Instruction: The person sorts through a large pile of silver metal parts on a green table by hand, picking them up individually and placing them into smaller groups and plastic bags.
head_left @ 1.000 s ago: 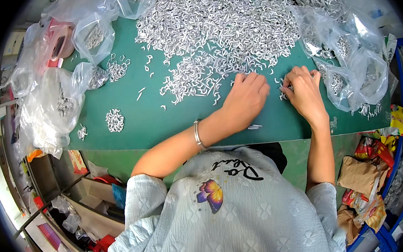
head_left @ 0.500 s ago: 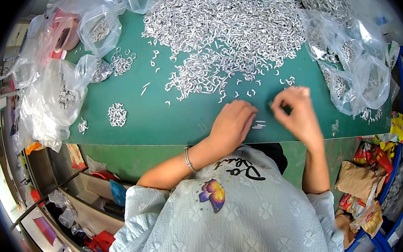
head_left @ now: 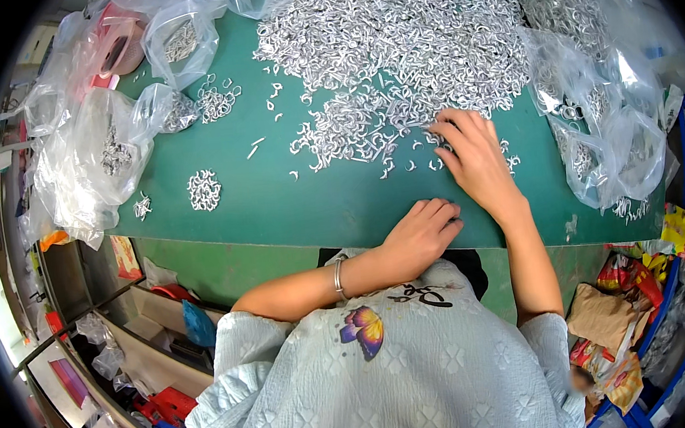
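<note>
Small silver metal hooks (head_left: 393,41) lay heaped in a broad pile across the far half of the green table mat (head_left: 309,200), thinning into loose strays along the near edge of the heap. The right hand (head_left: 471,155) rested palm down on those strays, its fingers (head_left: 444,125) spread and touching the hooks; whether any hook was pinched under them could not be told. The left hand (head_left: 420,232) sat near the front edge of the mat, well apart from the pile, curled into a loose fist, and what it enclosed was hidden. A silver bracelet (head_left: 337,277) circled the left wrist. A small separate cluster of hooks (head_left: 204,190) lay to the left on the mat. Clear plastic bags (head_left: 96,153) holding more hooks crowded the left side, and others (head_left: 599,105) the right
</note>
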Motion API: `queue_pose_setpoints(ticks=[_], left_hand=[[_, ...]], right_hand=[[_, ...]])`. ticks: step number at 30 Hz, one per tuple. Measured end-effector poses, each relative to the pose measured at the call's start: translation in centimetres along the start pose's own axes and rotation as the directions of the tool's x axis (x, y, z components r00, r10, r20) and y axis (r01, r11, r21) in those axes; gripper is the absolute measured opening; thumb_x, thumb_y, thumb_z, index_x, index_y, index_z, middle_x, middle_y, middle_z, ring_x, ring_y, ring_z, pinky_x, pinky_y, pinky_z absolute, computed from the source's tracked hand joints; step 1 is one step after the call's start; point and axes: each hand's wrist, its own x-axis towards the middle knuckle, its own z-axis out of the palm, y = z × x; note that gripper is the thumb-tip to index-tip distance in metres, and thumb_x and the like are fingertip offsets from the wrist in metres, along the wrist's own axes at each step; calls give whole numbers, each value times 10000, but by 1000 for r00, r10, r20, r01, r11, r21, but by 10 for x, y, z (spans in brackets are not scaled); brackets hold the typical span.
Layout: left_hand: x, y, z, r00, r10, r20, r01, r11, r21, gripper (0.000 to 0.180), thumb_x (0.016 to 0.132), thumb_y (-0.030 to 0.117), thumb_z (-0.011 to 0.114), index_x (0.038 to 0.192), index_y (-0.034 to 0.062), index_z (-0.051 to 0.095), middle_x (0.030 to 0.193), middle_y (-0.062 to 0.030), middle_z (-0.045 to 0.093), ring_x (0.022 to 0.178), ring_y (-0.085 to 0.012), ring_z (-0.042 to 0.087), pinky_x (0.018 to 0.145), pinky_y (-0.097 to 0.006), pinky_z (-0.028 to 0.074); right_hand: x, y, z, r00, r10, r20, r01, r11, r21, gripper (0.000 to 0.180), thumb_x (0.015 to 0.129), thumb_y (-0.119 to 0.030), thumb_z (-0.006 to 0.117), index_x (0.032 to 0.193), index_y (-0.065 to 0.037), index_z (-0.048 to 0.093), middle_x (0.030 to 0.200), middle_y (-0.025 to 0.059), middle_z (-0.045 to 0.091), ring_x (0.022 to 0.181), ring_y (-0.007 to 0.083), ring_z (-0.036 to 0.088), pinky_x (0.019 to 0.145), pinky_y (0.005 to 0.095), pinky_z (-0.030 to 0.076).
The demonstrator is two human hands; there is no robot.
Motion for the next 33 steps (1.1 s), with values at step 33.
queue_pose_setpoints(ticks=[33], left_hand=[[58, -86, -54, 974, -92, -208, 157, 934, 322, 112, 805, 61, 661, 894, 56, 592, 921, -77, 522, 882, -260, 509, 756, -368, 372]], right_hand=[[7, 1, 0, 991, 130, -33, -133, 981, -140, 168, 766, -49, 705, 890, -54, 592, 912, 69, 530, 918, 263, 503, 783, 381, 364]])
